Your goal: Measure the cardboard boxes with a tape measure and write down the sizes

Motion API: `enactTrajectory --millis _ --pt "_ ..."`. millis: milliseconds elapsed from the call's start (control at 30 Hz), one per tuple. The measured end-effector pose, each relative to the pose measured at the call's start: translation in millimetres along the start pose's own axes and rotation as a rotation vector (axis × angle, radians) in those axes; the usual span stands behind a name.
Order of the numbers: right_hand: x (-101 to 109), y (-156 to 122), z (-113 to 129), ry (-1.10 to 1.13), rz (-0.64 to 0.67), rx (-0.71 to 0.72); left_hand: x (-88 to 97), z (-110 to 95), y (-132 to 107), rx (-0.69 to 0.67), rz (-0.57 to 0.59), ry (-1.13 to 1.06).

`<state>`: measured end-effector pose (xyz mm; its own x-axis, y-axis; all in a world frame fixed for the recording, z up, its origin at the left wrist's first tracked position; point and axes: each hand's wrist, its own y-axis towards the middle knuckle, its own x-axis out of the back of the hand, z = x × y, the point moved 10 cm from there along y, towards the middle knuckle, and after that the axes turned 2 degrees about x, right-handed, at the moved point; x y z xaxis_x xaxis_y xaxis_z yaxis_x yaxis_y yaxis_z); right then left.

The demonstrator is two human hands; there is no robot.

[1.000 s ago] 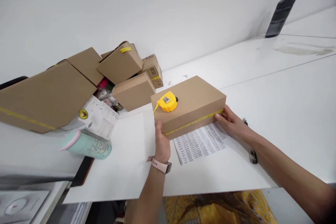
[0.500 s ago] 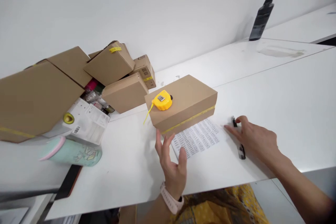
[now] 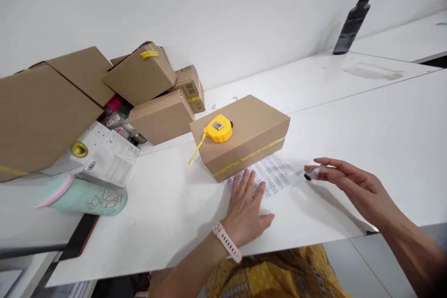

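Near the front edge of the worktop (image 3: pixel 157 237), the left hand (image 3: pixel 246 213) lies spread open, touching the printed sheet (image 3: pixel 275 178); half-curled, the right hand (image 3: pixel 363 191) pinches a pen (image 3: pixel 317 172)! Beyond sits the cardboard box (image 3: pixel 253 123), tape measure (image 3: pixel 220 130) on top.

Bright, diffuse light; soft shadows on white table (image 3: pixel 366 121); tumbler (image 3: pixel 85 197) slightly blurred; edges stretched.

No text is legible: the dark printed rows (image 3: pixel 277 172) on the white paper sheet (image 3: pixel 291 178) toward the front edge of the white worktop (image 3: pixel 157 228), and the barcode (image 3: pixel 91 165) on the white rectangular box (image 3: pixel 115 158), are too small.
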<state>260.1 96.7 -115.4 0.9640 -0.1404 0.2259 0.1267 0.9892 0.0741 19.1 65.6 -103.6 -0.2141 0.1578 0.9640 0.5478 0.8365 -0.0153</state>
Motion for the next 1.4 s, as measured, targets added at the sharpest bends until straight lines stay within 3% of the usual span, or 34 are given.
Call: enactTrajectory --millis 100,200,267,333,467,533,767,1033,1400 --pt "-6.5 -0.4 -3.4 0.158 -0.015 -0.064 -14.4 -33.6 3.4 -0.118 0.072 -0.005" --pt "-11.6 4.9 8.7 0.146 -0.100 -0.001 -26.5 -63.7 14.1 -0.181 0.131 -0.003" --pt "-17.9 9.7 17.6 0.110 -0.110 0.039 -32.6 -72.2 21.8 -0.183 0.168 0.006" --pt "-29.3 15.1 19.5 0.142 -0.038 0.031 -35.6 -73.5 25.1 -0.193 0.197 0.018" --pt "-64.3 15.7 4.0 0.203 0.269 -0.108 -32.9 -67.6 16.8 -0.262 0.202 0.045" --pt "-74.9 11.1 -4.2 0.152 0.332 -0.146 -31.4 -65.6 10.0 -0.302 0.191 0.066" --pt "-82.6 5.9 0.2 -0.007 0.206 0.022 -36.3 -66.3 6.0 -0.317 0.094 0.127" --pt "-73.3 17.4 -11.0 -0.090 0.135 0.006 -34.0 -67.1 4.8 -0.331 0.006 0.163" --pt "-76.9 13.1 -14.1 -0.182 0.185 0.039 -33.6 -67.1 3.9 -0.333 -0.039 0.203"
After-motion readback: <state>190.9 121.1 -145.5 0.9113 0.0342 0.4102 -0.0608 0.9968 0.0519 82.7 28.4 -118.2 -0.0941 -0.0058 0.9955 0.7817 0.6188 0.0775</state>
